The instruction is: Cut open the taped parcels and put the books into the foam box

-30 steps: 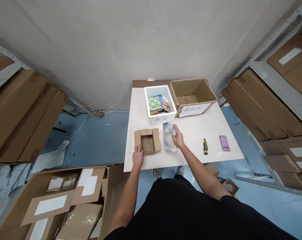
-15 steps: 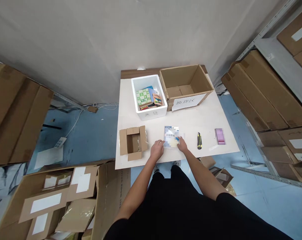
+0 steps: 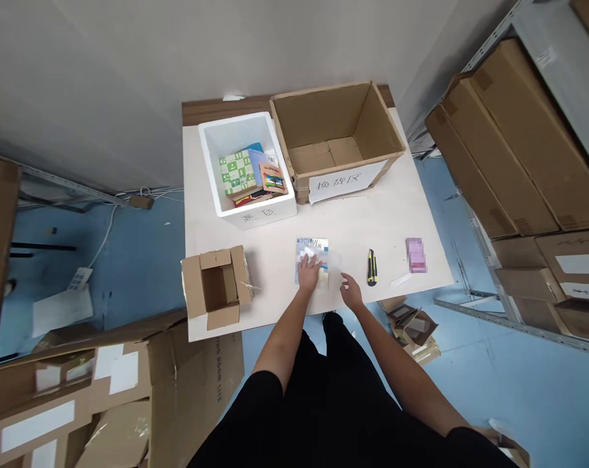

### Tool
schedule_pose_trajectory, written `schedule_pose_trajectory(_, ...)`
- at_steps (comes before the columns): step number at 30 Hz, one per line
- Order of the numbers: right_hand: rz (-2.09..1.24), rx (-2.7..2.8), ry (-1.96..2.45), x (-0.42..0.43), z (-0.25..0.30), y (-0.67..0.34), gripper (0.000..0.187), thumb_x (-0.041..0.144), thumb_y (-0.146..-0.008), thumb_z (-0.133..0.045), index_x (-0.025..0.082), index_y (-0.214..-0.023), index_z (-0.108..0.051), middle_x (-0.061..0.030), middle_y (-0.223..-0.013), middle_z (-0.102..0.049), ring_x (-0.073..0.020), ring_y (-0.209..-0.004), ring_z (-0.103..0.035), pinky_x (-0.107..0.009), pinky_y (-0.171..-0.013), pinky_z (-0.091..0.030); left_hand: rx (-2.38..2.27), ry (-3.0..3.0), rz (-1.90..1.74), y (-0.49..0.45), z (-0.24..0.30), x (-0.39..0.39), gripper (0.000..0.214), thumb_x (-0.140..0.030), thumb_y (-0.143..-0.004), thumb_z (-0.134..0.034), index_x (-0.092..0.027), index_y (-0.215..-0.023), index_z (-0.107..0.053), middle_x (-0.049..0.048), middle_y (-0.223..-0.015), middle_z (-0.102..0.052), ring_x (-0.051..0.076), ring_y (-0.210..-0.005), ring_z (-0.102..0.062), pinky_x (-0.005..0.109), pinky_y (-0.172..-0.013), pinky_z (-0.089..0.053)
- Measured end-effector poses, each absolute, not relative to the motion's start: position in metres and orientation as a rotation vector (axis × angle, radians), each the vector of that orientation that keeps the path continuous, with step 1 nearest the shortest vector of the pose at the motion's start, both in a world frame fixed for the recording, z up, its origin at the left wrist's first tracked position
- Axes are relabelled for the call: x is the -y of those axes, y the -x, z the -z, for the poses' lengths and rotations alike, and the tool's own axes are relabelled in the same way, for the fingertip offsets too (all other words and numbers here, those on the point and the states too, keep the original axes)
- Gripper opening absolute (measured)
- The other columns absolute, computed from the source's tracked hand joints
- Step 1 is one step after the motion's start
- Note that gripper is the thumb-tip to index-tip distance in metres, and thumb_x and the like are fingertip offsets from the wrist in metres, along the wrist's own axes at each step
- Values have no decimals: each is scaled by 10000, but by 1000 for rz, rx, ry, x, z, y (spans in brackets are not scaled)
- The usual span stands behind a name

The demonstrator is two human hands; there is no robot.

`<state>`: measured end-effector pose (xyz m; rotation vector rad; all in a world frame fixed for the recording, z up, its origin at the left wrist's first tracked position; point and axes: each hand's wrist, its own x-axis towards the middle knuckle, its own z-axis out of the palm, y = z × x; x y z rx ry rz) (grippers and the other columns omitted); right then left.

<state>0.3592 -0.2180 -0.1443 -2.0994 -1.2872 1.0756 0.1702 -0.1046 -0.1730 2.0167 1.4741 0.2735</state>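
A flat packet in clear wrap (image 3: 313,250), blue at its top, lies on the white table (image 3: 275,247) near the front edge. My left hand (image 3: 308,273) rests flat on its lower half, fingers spread. Just to the right of the packet, my right hand (image 3: 352,292) hovers over the table with its fingers loosely curled, and I see nothing in it. A small open cardboard box (image 3: 214,286) sits at the table's front left, apart from both hands.
A white foam box (image 3: 246,208) with several colourful items and a large open cardboard box (image 3: 333,140) with a paper label stand at the back. A yellow-black utility knife (image 3: 371,268) and a pink item (image 3: 415,255) lie to the right. Stacked cartons flank both sides.
My left hand left the small box and came onto the packet. My right hand brought the packet to the table's front, then let go and moved right.
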Motion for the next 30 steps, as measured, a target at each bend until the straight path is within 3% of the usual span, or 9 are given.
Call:
schedule_pose_trajectory(3,-1009,1389,2089,204,149,-352,643,220,-914,-455,191,-1555,-510,-154,-1558,-547,-292,-1337,-615,-493,-1095,-552,-1525,-1969,-254,-169,167,96,391,-198,-1026,-505,-250,-1348,-721,115,-1372,-715,316,-1388,-538,490,-1165,-440)
schedule_pose_trajectory(7,-1001,1474,2148,172,151,-339,739,224,-901,-508,187,-1632,-405,-142,-1682,-405,-297,-1533,-427,-468,-1165,-492,-1599,-1863,-155,-164,161,86,468,-137,-999,-508,-158,-1445,-648,151,-1260,-723,300,-1227,-618,407,-1083,-490)
schedule_pose_trajectory(10,-1079,1386,2176,152,149,-332,772,247,-898,-547,171,-1649,-381,-150,-1563,-559,-290,-1377,-591,-426,-1103,-532,-1583,-1817,-117,-152,157,82,373,-143,-1006,-507,-159,-1298,-739,130,-1210,-711,270,-1113,-653,370,-1026,-508)
schedule_pose_trajectory(13,-1219,1248,2148,139,145,-329,687,346,-920,-597,165,-1575,-498,-79,-1120,-781,-267,-1014,-735,-394,-955,-587,-1521,-1791,-271,-139,153,79,306,-178,-1022,-509,-175,-1145,-789,95,-1111,-694,226,-1004,-659,340,-975,-527)
schedule_pose_trajectory(17,-1243,1170,2022,128,134,-320,337,445,-899,-621,207,-1085,-769,-23,-851,-747,-246,-852,-710,-384,-876,-588,-1337,-1674,-599,-130,145,79,243,-196,-995,-559,-190,-1049,-796,81,-994,-669,224,-943,-657,375,-955,-550)
schedule_pose_trajectory(19,-1101,1104,1985,124,125,-311,307,464,-907,-587,217,-959,-761,-51,-943,-746,-242,-904,-701,-390,-891,-588,-1288,-1596,-687,-129,140,80,201,-212,-979,-590,-202,-999,-790,84,-994,-662,230,-966,-660,394,-974,-548)
schedule_pose_trajectory(22,-954,1094,1836,116,110,-290,348,496,-944,-554,224,-1022,-756,-106,-1210,-716,-260,-1117,-677,-400,-939,-588,-1307,-1379,-871,-122,134,83,153,-260,-956,-622,-209,-974,-765,109,-1130,-670,237,-1085,-649,377,-970,-546)
schedule_pose_trajectory(26,-1176,1346,1600,107,97,-251,449,503,-947,-631,272,-1322,-715,-97,-1465,-640,-286,-1319,-615,-451,-1055,-559,-1433,-860,-939,-95,131,88,165,-316,-893,-660,-212,-1013,-707,56,-1030,-709,186,-951,-659,288,-816,-546)
schedule_pose_trajectory(30,-1137,1595,1785,111,103,-234,679,386,-935,-642,225,-1586,-530,-109,-1619,-527,-314,-1514,-453,-511,-1260,-380,-1649,-512,-841,-56,131,94,197,-362,-848,-680,-220,-976,-632,-17,-795,-645,135,-721,-627,242,-693,-489)
